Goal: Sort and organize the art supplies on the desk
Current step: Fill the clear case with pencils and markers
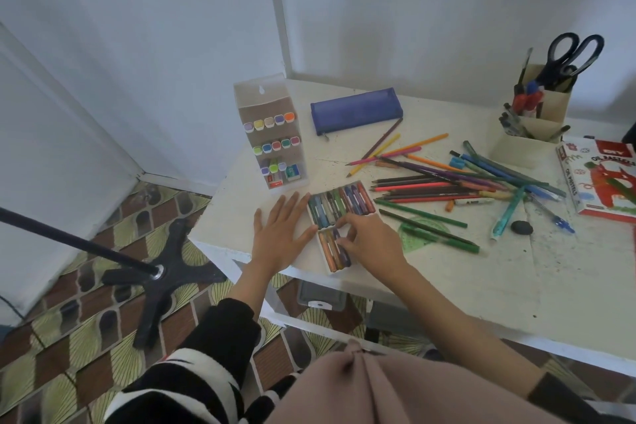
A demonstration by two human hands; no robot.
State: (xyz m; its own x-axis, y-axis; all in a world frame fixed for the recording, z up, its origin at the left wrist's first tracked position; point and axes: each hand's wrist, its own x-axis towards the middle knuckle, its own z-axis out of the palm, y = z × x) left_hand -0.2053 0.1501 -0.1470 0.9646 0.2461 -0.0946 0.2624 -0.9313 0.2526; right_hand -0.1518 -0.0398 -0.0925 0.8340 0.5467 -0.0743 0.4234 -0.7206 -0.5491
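Note:
A white tray of oil pastels [339, 208] lies near the desk's front edge, its upper row full and its lower row holding several sticks. My left hand [280, 229] lies flat on the desk against the tray's left side, fingers straight. My right hand [370, 237] reaches into the lower row and its fingertips pinch a dark purple pastel [340, 244]. Loose coloured pencils [437, 184] and pens are scattered across the desk to the right. A clear marker case [272, 144] stands upright behind the tray.
A blue pencil pouch [356, 110] lies at the back. A beige organiser [531, 124] with scissors and pens stands at the far right, beside the oil pastel box [602, 179]. A black eraser [521, 227] lies near it. A black stand base [161, 272] sits on the floor at left.

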